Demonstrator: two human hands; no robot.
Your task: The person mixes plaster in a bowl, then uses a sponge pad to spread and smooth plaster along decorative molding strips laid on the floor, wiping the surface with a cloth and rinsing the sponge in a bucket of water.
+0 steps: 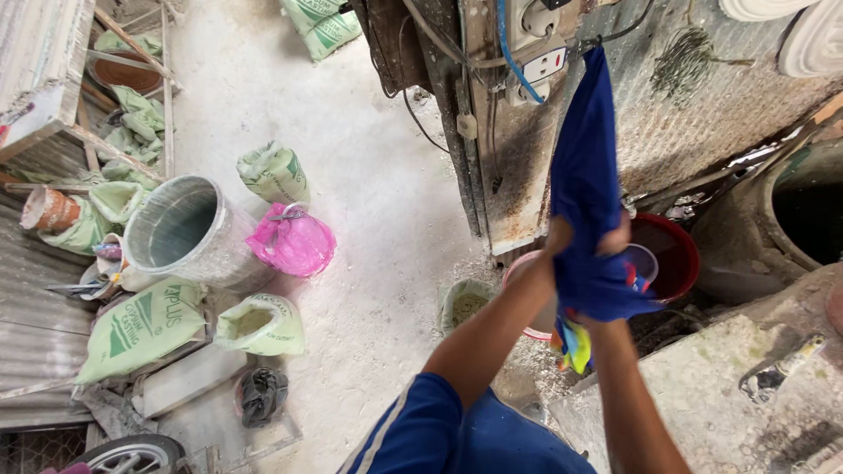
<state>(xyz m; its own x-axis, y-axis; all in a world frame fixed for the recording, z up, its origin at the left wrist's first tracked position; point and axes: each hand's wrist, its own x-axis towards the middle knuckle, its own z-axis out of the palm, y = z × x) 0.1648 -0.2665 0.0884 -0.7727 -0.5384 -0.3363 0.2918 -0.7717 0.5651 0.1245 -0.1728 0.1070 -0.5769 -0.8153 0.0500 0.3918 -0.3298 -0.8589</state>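
Blue cloth point(587, 175) bunched in both hands point(587, 241), above green-printed pale sacks point(145, 326) and pink bag point(294, 241).

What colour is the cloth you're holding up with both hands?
The cloth is deep blue, with small bright patches near its bottom edge. The head view shows it best.

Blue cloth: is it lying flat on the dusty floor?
No. Both hands, the left hand and right hand, grip the blue cloth in the air, its top hanging by the wall sockets.
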